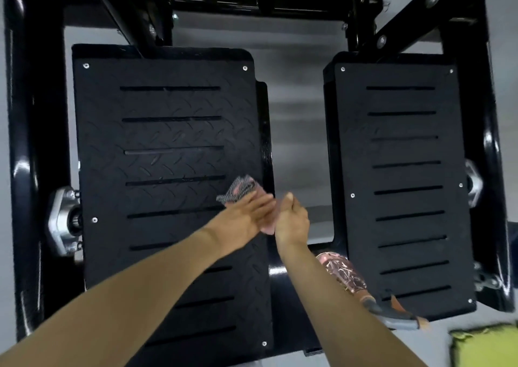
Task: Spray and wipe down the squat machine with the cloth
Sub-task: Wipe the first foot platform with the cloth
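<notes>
Two black tread-plate footplates of the squat machine fill the view, the left footplate (168,156) and the right footplate (403,176). A pink and grey patterned cloth (243,188) lies at the left plate's right edge. My left hand (246,215) presses flat on it with fingers stretched out. My right hand (291,220) is closed around the cloth's near end, right beside the left hand. A spray bottle (350,279) with an orange and grey trigger lies on its side between the plates, under my right forearm.
The black steel frame (28,114) surrounds both plates, with silver bearing mounts at the left (63,220) and right (473,183). Grey floor (297,114) shows in the gap between plates. Something yellow-green (485,347) sits at the bottom right corner.
</notes>
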Demonstrator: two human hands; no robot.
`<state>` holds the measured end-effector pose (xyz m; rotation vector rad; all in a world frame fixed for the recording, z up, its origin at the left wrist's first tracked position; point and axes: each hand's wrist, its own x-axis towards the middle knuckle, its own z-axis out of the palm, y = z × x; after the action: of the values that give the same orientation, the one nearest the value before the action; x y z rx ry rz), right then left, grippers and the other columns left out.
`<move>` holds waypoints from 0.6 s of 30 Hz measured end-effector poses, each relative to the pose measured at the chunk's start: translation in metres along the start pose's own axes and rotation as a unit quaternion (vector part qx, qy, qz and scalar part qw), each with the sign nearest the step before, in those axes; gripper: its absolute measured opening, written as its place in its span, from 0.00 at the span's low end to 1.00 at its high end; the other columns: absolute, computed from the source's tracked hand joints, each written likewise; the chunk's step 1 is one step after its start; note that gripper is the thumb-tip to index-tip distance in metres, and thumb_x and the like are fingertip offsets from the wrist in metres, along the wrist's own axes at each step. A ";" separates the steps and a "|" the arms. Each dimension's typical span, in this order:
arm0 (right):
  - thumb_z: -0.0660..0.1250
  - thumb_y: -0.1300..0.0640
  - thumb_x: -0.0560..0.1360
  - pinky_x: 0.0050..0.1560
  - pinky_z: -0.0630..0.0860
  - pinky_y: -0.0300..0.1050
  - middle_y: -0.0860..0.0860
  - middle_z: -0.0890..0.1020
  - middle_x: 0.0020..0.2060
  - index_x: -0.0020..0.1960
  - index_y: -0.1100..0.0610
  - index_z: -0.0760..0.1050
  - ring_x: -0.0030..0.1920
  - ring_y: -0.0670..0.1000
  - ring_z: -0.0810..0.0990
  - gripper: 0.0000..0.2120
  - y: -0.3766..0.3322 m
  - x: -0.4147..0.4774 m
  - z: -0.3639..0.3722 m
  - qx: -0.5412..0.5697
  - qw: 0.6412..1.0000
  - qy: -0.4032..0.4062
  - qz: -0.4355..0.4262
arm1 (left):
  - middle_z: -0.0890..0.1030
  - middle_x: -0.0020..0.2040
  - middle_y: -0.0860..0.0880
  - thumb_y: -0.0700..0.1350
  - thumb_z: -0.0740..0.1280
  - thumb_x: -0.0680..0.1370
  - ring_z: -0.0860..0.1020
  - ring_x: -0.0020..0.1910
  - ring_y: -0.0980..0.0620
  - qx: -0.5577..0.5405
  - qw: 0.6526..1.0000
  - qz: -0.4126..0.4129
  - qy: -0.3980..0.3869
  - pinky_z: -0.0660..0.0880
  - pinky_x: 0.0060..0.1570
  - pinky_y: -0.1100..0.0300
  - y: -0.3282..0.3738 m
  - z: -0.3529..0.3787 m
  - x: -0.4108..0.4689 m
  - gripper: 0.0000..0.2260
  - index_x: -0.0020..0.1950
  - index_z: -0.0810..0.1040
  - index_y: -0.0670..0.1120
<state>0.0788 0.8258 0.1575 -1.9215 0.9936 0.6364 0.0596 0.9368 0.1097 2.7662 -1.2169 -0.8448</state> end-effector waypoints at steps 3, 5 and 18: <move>0.48 0.49 0.84 0.46 0.65 0.35 0.58 0.77 0.57 0.65 0.62 0.72 0.55 0.53 0.75 0.22 0.011 -0.011 -0.005 -0.026 1.000 -0.009 -0.007 | 0.49 0.79 0.44 0.39 0.55 0.82 0.43 0.77 0.45 0.024 0.997 0.074 -0.029 0.30 0.69 0.52 0.022 0.010 -0.010 0.25 0.78 0.51 0.42; 0.49 0.50 0.83 0.47 0.68 0.39 0.56 0.78 0.53 0.62 0.63 0.73 0.54 0.53 0.77 0.22 0.021 -0.021 -0.004 -0.031 0.999 -0.016 -0.018 | 0.54 0.78 0.44 0.40 0.59 0.80 0.48 0.77 0.45 0.046 0.992 0.116 -0.023 0.35 0.71 0.51 0.018 0.006 -0.010 0.26 0.77 0.56 0.43; 0.51 0.68 0.81 0.62 0.60 0.35 0.53 0.68 0.70 0.74 0.58 0.65 0.70 0.51 0.67 0.22 0.067 -0.053 -0.015 -0.008 1.000 -0.009 0.010 | 0.50 0.78 0.43 0.40 0.59 0.79 0.46 0.77 0.43 0.024 0.996 -0.091 -0.012 0.41 0.75 0.45 -0.006 -0.019 0.010 0.28 0.78 0.53 0.43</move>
<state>-0.0057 0.8121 0.1733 -1.9190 1.0012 0.6745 0.0783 0.9305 0.1199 2.9482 -1.0137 -0.8750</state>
